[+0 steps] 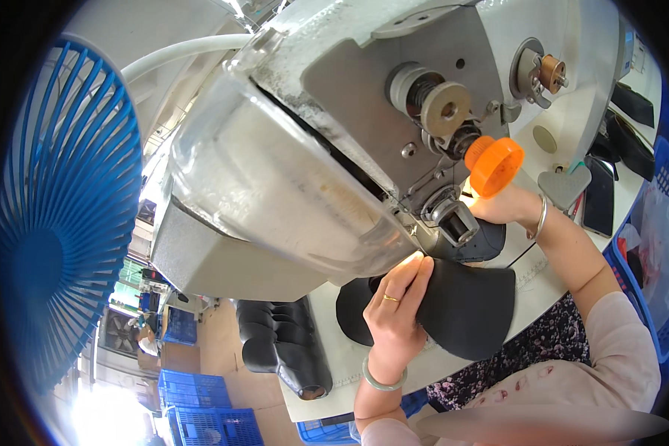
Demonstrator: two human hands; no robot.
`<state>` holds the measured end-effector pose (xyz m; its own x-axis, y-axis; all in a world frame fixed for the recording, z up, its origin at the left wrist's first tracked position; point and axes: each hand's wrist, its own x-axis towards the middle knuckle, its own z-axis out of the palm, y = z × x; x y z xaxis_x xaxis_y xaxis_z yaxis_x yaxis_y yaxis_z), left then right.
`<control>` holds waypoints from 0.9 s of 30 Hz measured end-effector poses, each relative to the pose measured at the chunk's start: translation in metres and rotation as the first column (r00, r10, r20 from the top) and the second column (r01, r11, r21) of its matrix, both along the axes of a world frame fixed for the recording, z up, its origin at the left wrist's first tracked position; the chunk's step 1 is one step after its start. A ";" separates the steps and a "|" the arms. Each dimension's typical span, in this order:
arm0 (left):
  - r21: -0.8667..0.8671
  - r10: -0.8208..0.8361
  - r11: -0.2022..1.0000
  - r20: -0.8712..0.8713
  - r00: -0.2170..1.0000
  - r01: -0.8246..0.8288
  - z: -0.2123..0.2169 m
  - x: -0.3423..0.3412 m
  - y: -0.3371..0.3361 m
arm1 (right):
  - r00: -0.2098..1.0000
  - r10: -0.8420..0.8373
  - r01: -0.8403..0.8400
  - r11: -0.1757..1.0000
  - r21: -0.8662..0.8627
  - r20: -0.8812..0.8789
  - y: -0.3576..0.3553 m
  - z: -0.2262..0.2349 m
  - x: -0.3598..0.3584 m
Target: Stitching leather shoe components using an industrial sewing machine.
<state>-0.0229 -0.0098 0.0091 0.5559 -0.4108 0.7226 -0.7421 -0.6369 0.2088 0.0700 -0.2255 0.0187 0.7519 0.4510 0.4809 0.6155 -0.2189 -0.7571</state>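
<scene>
Left hand (395, 308) grips black shoe upper (464, 305) w/ fingers close under sewing machine (327, 134) head; right hand (502, 204) steadies it at far bench (349, 357) edge. Risk: fingertips drifting toward needle, piece skewing.

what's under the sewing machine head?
Under the sewing machine head a black shoe upper piece lies on the white table, gripped by the left hand. The right hand is behind it. The needle itself is hidden.
</scene>
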 end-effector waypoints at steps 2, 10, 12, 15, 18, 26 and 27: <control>0.027 0.015 1.000 0.029 0.999 -0.015 -0.001 -0.001 -0.002 | 1.000 0.004 -0.005 1.000 0.023 0.020 0.000 -0.002 0.001; 0.119 0.057 0.991 0.081 0.995 -0.067 0.001 -0.004 -0.002 | 0.998 -0.064 0.063 0.998 -0.009 -0.023 0.002 -0.001 -0.001; 0.117 0.055 0.991 0.084 0.995 -0.065 0.000 -0.003 -0.003 | 0.995 -0.099 0.099 0.994 -0.036 -0.010 0.002 -0.002 0.000; 0.113 0.055 0.992 0.082 0.995 -0.064 -0.001 -0.002 -0.002 | 0.991 -0.097 0.094 0.995 -0.039 -0.088 0.002 0.004 -0.001; 0.104 0.048 0.993 0.082 0.995 -0.057 0.000 0.002 -0.002 | 0.972 -0.192 0.161 0.965 -0.209 -0.134 0.001 0.009 -0.001; 0.103 0.100 0.990 -0.014 0.995 -0.098 0.005 0.003 -0.002 | 0.985 -0.091 0.093 0.996 0.006 -0.149 0.004 0.007 -0.001; 0.057 0.100 0.993 -0.023 0.995 -0.099 0.005 0.002 -0.005 | 0.984 -0.094 0.096 0.995 0.003 -0.149 0.003 0.006 -0.001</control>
